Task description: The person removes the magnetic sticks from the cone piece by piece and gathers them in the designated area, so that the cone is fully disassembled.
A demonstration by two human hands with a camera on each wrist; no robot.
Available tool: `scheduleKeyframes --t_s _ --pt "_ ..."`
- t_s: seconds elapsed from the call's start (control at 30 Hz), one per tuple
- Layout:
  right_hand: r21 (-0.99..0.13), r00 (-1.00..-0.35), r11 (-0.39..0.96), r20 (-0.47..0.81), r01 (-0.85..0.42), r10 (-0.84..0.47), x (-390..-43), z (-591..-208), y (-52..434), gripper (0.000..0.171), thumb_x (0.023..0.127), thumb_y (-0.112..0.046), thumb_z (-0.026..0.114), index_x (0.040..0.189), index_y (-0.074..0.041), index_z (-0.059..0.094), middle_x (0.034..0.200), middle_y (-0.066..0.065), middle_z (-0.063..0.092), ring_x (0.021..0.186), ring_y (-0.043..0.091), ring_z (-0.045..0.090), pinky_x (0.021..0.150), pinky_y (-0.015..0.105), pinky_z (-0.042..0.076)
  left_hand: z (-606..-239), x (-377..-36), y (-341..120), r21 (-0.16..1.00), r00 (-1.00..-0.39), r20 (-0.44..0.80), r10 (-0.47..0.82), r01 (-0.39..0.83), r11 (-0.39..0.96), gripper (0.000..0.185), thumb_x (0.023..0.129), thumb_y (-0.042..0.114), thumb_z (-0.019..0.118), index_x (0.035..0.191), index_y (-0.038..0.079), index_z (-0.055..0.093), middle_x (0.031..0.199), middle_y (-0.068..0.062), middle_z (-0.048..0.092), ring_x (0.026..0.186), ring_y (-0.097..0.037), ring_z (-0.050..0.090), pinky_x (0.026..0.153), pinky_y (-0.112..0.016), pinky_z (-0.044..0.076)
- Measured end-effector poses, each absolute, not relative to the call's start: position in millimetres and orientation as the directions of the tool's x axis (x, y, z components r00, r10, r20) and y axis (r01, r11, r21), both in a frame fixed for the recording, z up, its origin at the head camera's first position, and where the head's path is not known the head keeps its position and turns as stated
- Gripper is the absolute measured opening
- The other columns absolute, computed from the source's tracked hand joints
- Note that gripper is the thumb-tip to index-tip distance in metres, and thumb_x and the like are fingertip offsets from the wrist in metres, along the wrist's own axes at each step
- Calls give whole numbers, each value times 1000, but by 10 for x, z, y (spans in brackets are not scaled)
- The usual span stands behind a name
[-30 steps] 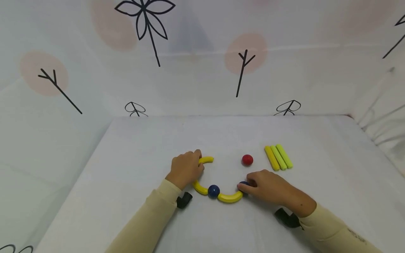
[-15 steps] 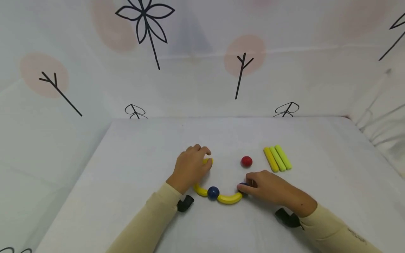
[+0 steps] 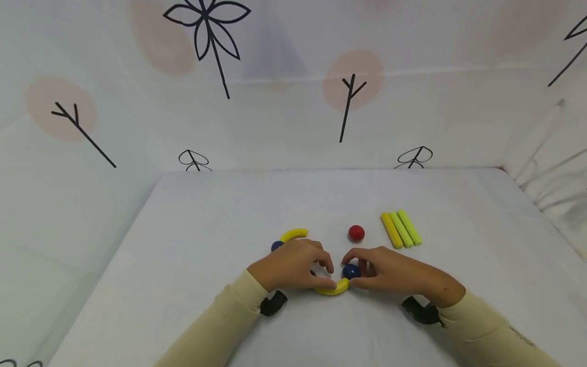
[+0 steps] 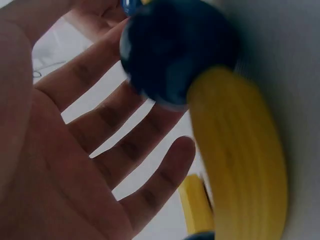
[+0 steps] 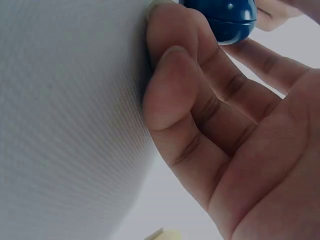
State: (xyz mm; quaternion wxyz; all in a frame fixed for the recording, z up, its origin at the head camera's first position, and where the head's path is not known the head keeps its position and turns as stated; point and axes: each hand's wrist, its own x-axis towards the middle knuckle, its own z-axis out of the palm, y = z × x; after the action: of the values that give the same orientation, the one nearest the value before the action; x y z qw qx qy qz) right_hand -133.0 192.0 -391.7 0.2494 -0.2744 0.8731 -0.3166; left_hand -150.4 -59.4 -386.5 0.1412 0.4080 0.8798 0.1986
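Over a white tabletop (image 3: 206, 214), left hand (image 3: 294, 265) gapes — right hand (image 3: 394, 271) curls round blue ball (image 3: 350, 271), sleeve marks (image 3: 522, 336) unreadable.

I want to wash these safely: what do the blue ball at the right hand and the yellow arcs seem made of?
Blue ball: probably hard plastic or lacquered wood, glossy; it shows bright highlights and a fine line across it.
Yellow arcs: perhaps painted wood or plastic, softer in sheen; the left wrist view shows faint lengthwise streaks, but blur leaves this open.

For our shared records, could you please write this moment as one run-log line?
left hand: near curved yellow piece; right hand: fingers around rightmost blue ball; red ball: untouched
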Motion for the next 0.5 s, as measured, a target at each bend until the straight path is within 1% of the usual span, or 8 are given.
scheduleKeyframes --t_s 0.17,0.3,0.5 --pt "-677 -731 662 -266 -323 -628 -1342 -3932 1907 37 91 -30 74 123 -15 63 82 -9 60 70 5 56 65 21 50 -3904 -1477 -564 480 -588 -131 798 667 570 23 84 45 80 97 27 76 89 16 62 84 2 54 76 -14 44" --pt "-679 -730 656 -258 -329 -633 -1337 -3937 1909 35 91 -29 74 121 -16 63 82 -9 61 69 4 56 65 21 50 -3913 -1457 -564 466 -567 -130 813 689 555 18 84 41 80 95 27 77 86 15 62 82 1 53 75 -13 42" --pt "-678 -731 652 -246 -339 -636 -1330 -3936 1909 32 91 -29 74 119 -17 62 83 -9 61 69 4 55 65 21 49 -3926 -1455 -544 452 -563 -130 816 699 554 17 83 39 81 93 26 78 80 19 64 81 2 53 76 -14 41"
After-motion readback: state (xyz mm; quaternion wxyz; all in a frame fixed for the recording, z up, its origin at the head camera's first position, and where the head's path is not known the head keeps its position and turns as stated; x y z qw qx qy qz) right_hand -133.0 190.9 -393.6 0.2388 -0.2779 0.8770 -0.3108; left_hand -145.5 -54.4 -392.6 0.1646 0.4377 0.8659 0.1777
